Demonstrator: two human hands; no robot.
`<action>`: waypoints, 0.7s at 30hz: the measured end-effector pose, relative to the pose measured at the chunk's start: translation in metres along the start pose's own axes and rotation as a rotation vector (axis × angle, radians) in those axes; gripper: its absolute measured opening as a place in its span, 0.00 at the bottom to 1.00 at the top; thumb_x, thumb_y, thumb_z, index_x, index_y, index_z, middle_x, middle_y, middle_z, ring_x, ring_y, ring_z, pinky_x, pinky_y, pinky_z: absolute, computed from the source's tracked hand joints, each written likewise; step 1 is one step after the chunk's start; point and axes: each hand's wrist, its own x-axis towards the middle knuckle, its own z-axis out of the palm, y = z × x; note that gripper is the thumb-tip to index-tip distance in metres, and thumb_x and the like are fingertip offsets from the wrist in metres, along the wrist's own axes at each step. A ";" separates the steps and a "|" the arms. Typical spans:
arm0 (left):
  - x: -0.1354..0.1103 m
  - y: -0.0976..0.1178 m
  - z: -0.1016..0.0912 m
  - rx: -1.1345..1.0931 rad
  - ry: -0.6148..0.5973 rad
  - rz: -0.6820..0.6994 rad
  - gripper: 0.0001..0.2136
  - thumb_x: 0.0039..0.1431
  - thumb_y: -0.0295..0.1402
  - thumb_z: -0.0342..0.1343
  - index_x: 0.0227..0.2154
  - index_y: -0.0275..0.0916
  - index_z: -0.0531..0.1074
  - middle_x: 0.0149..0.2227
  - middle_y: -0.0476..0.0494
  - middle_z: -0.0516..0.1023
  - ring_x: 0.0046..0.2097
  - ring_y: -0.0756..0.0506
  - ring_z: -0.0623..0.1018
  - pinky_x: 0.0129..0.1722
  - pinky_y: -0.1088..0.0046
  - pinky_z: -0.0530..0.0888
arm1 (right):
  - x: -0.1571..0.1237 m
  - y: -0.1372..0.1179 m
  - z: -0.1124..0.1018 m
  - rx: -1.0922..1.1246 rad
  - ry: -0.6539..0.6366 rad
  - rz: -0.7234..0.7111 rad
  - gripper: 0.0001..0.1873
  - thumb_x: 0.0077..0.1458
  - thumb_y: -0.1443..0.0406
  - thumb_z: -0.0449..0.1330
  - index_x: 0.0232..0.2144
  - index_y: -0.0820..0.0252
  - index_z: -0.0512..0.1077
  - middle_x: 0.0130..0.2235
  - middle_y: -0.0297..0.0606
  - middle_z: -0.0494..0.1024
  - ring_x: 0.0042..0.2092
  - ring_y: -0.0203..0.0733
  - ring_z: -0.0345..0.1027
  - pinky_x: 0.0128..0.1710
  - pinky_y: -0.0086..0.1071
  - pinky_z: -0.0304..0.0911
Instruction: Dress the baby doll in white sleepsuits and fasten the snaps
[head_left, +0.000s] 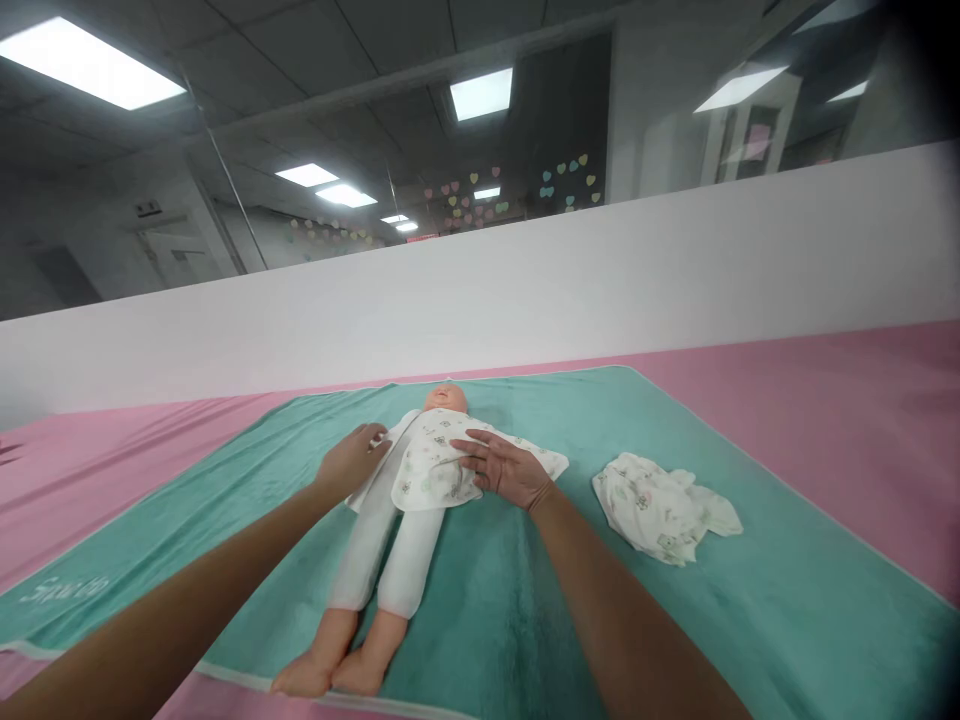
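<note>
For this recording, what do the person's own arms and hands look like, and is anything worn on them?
The left forearm and right forearm are bare, with no sleeve in view. The left hand and right hand wear no gloves, and no watch, bracelet or cable shows at either wrist.

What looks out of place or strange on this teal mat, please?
A crumpled printed cloth stands out: it lies bunched on the teal mat beside the baby doll, whereas the doll's gown lies flatter, touched by the left hand and right hand.
</note>
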 end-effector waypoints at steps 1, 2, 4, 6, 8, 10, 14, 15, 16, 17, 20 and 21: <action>-0.009 -0.006 0.000 -0.058 -0.020 -0.049 0.18 0.57 0.47 0.42 0.45 0.43 0.66 0.43 0.44 0.73 0.40 0.45 0.74 0.34 0.72 0.68 | 0.002 0.001 -0.006 0.019 0.062 -0.024 0.18 0.54 0.60 0.56 0.47 0.57 0.67 0.55 0.42 0.67 0.47 0.38 0.69 0.36 0.28 0.65; -0.018 -0.012 0.001 -0.114 -0.051 -0.063 0.19 0.56 0.49 0.43 0.43 0.42 0.66 0.40 0.45 0.74 0.38 0.45 0.74 0.33 0.72 0.67 | 0.005 0.003 -0.011 0.031 0.127 -0.040 0.15 0.54 0.60 0.56 0.44 0.57 0.69 0.53 0.41 0.69 0.45 0.37 0.70 0.34 0.27 0.65; -0.034 -0.021 0.004 -0.183 -0.104 -0.019 0.19 0.55 0.51 0.43 0.34 0.41 0.67 0.33 0.48 0.73 0.34 0.45 0.73 0.31 0.73 0.66 | 0.009 0.007 -0.018 0.027 0.237 -0.054 0.12 0.53 0.61 0.57 0.40 0.59 0.71 0.48 0.40 0.73 0.41 0.36 0.71 0.31 0.25 0.64; -0.046 -0.025 0.005 -0.213 -0.135 0.016 0.18 0.55 0.51 0.43 0.26 0.40 0.64 0.26 0.50 0.69 0.30 0.46 0.70 0.28 0.73 0.65 | 0.013 0.011 -0.020 -0.013 0.282 -0.038 0.12 0.53 0.61 0.57 0.38 0.60 0.72 0.45 0.41 0.75 0.38 0.35 0.71 0.28 0.24 0.63; -0.052 -0.024 0.004 -0.259 -0.155 -0.006 0.17 0.55 0.49 0.43 0.23 0.40 0.60 0.23 0.51 0.66 0.28 0.48 0.69 0.27 0.74 0.64 | 0.014 0.015 -0.018 -0.073 0.256 -0.002 0.13 0.52 0.61 0.58 0.39 0.62 0.72 0.44 0.42 0.76 0.38 0.36 0.71 0.28 0.24 0.63; -0.053 -0.018 -0.001 -0.318 -0.160 -0.038 0.15 0.54 0.47 0.44 0.23 0.40 0.58 0.23 0.52 0.64 0.27 0.48 0.68 0.26 0.74 0.64 | 0.015 0.017 -0.014 -0.119 0.226 0.024 0.14 0.51 0.61 0.59 0.39 0.62 0.72 0.43 0.43 0.76 0.37 0.36 0.71 0.28 0.25 0.62; -0.045 0.008 -0.019 -0.330 -0.056 -0.006 0.13 0.55 0.44 0.44 0.24 0.40 0.58 0.23 0.53 0.64 0.27 0.49 0.67 0.26 0.74 0.63 | 0.014 0.018 -0.010 -0.121 0.277 0.013 0.14 0.49 0.60 0.60 0.38 0.61 0.72 0.39 0.40 0.76 0.33 0.34 0.69 0.27 0.25 0.61; -0.043 0.016 -0.023 -0.331 -0.025 0.020 0.12 0.56 0.43 0.43 0.25 0.40 0.59 0.24 0.53 0.65 0.28 0.49 0.67 0.27 0.74 0.63 | 0.015 0.018 -0.011 -0.112 0.293 0.000 0.13 0.49 0.61 0.61 0.37 0.61 0.72 0.37 0.38 0.76 0.31 0.34 0.68 0.27 0.25 0.61; -0.041 0.024 -0.027 -0.336 0.003 0.041 0.12 0.56 0.43 0.43 0.25 0.41 0.60 0.24 0.53 0.65 0.28 0.49 0.67 0.27 0.74 0.63 | 0.015 0.018 -0.012 -0.103 0.303 -0.015 0.13 0.48 0.61 0.61 0.37 0.61 0.72 0.34 0.36 0.76 0.30 0.32 0.67 0.26 0.25 0.60; -0.039 0.033 -0.030 -0.342 0.028 0.054 0.12 0.57 0.43 0.42 0.26 0.41 0.61 0.25 0.53 0.66 0.28 0.49 0.66 0.28 0.74 0.63 | 0.016 0.018 -0.013 -0.093 0.305 -0.031 0.12 0.48 0.62 0.61 0.37 0.61 0.72 0.31 0.34 0.74 0.28 0.32 0.65 0.26 0.25 0.60; -0.032 0.056 -0.036 -0.371 0.084 0.092 0.12 0.58 0.42 0.41 0.27 0.40 0.61 0.25 0.52 0.66 0.29 0.49 0.66 0.28 0.74 0.63 | 0.016 0.018 -0.018 -0.058 0.285 -0.083 0.11 0.48 0.64 0.61 0.37 0.60 0.72 0.26 0.29 0.69 0.26 0.30 0.62 0.25 0.25 0.59; -0.029 0.062 -0.036 -0.385 0.100 0.106 0.12 0.58 0.42 0.41 0.27 0.40 0.62 0.25 0.52 0.66 0.29 0.49 0.66 0.28 0.74 0.63 | 0.017 0.018 -0.020 -0.040 0.278 -0.105 0.12 0.48 0.64 0.61 0.37 0.59 0.72 0.26 0.29 0.69 0.26 0.30 0.62 0.25 0.25 0.58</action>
